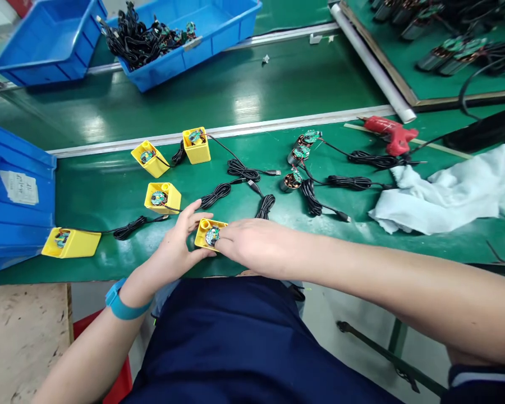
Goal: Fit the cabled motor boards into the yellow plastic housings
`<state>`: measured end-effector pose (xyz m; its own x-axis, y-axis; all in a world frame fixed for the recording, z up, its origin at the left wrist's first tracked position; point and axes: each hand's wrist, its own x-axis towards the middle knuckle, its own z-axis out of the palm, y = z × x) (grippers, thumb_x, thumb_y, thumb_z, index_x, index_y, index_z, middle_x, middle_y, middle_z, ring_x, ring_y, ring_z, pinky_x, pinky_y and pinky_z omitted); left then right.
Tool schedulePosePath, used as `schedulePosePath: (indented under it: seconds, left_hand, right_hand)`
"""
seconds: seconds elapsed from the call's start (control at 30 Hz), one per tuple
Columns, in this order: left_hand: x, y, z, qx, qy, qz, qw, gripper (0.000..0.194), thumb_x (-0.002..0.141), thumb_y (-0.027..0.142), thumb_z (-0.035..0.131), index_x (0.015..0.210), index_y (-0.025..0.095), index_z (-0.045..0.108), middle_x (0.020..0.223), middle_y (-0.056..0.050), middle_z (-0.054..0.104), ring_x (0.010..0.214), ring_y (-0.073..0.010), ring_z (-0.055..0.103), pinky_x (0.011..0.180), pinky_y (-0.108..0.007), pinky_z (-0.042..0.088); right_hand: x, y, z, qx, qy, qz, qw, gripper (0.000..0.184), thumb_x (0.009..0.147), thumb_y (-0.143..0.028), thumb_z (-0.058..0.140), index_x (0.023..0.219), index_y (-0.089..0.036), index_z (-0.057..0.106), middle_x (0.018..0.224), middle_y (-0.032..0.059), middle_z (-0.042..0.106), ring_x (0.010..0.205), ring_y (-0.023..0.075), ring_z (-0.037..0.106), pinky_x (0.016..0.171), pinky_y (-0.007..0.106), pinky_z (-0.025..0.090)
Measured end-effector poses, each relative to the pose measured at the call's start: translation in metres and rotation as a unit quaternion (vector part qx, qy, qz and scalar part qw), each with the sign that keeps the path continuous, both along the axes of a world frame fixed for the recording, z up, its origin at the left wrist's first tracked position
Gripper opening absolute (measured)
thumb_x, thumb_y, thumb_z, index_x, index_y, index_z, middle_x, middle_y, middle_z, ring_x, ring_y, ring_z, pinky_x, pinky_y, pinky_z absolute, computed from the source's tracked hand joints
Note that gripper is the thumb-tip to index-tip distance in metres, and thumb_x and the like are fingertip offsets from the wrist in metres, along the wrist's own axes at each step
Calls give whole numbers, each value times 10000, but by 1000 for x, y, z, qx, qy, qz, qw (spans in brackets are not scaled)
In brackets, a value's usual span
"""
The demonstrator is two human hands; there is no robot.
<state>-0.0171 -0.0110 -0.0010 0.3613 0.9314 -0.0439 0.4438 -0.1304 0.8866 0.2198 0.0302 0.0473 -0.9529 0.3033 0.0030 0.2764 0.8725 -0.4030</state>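
Just in front of my body, a yellow plastic housing (201,238) has a round green circuit board (212,236) inside its open top. My left hand (179,238) grips the housing from the left, thumb on the near side and fingers on the far side. Over its right part, my right hand (252,244) has its fingers closed together at the board's edge; what they pinch is hidden. A coiled black USB cable (265,206) lies just beyond my right hand. Another yellow housing (163,197) with a board in it is close to my left fingers.
More filled yellow housings (197,147) stand or lie to the left. Bare motors with boards (292,180) and coiled cables are right of centre. Farther right are a red glue gun (389,133) and white cloth (441,191). Blue bins (19,185) border the left and back.
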Motion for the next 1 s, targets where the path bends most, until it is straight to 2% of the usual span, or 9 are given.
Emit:
schedulePosePath:
  seconds: [0.1, 0.2, 0.37, 0.53, 0.57, 0.67, 0.73, 0.8, 1.0]
  left_hand:
    - [-1, 5, 5, -4, 2, 4, 1000, 975, 826, 325, 836, 1613, 261, 264, 1420, -149, 661, 1307, -292, 658, 1132, -464, 522]
    - [-2, 14, 17, -22, 4, -17, 1000, 981, 828, 300, 815, 1621, 257, 239, 1407, -139, 670, 1293, -295, 658, 1126, -480, 514]
    - [2, 24, 36, -105, 14, -39, 994, 1041, 829, 316, 800, 1650, 228, 167, 1388, -131, 674, 1304, -301, 632, 1156, -492, 460]
    - [3, 25, 31, -169, -39, -31, 984, 1045, 831, 354, 806, 1651, 255, 166, 1430, -142, 634, 1317, -305, 604, 1108, -467, 485]
    - [3, 26, 28, -171, -44, -29, 984, 1037, 834, 361, 809, 1649, 269, 175, 1436, -140, 629, 1318, -305, 601, 1098, -465, 491]
    - [2, 26, 24, -185, -62, -22, 981, 1029, 838, 365, 808, 1644, 283, 175, 1444, -141, 620, 1304, -304, 606, 1057, -454, 519]
    - [2, 27, 24, -199, -72, -16, 977, 1046, 830, 365, 815, 1642, 274, 163, 1450, -146, 613, 1313, -308, 599, 1038, -447, 532]
    - [3, 27, 24, -205, -67, -9, 976, 1069, 817, 370, 830, 1641, 275, 156, 1463, -147, 605, 1331, -314, 584, 1046, -452, 527]
    - [4, 31, 28, -203, -41, -18, 978, 1064, 830, 394, 823, 1647, 285, 150, 1463, -136, 613, 1344, -312, 576, 1123, -494, 467]
  right_hand:
    - [-8, 3, 7, 38, -36, 33, 998, 146, 807, -113, 793, 910, -130, 692, 847, 115, 728, 784, 280, 689, 670, 358, 481]
    - [-8, 6, 10, 48, -49, 41, 997, 272, 769, -148, 853, 979, -145, 680, 829, 88, 717, 746, 268, 684, 642, 347, 472]
    - [0, 5, 14, 45, -108, 40, 992, 261, 878, -132, 766, 1104, -99, 641, 897, 99, 708, 830, 260, 692, 713, 346, 505]
    - [8, 3, 5, 1, -69, 16, 997, 405, 870, -299, 830, 1112, -69, 600, 965, 123, 669, 918, 273, 659, 805, 369, 518]
    - [10, 2, 0, -8, -44, 1, 999, 357, 887, -277, 806, 1094, -81, 592, 960, 116, 659, 909, 261, 647, 796, 361, 511]
    - [15, 0, -14, -16, 28, -60, 998, 56, 976, -119, 595, 1022, -130, 566, 920, 87, 633, 831, 211, 594, 731, 324, 475]
    - [17, -1, -21, -27, 51, -105, 993, 126, 987, -54, 473, 978, -154, 549, 882, 68, 617, 759, 187, 548, 679, 304, 445]
    - [20, 0, -24, -51, 62, -129, 988, 156, 993, -53, 439, 968, -160, 549, 867, 61, 610, 727, 178, 525, 653, 293, 432]
    - [25, 5, -23, -68, 98, -62, 991, 115, 963, -60, 541, 1007, -147, 602, 938, 79, 653, 850, 196, 601, 756, 307, 473]
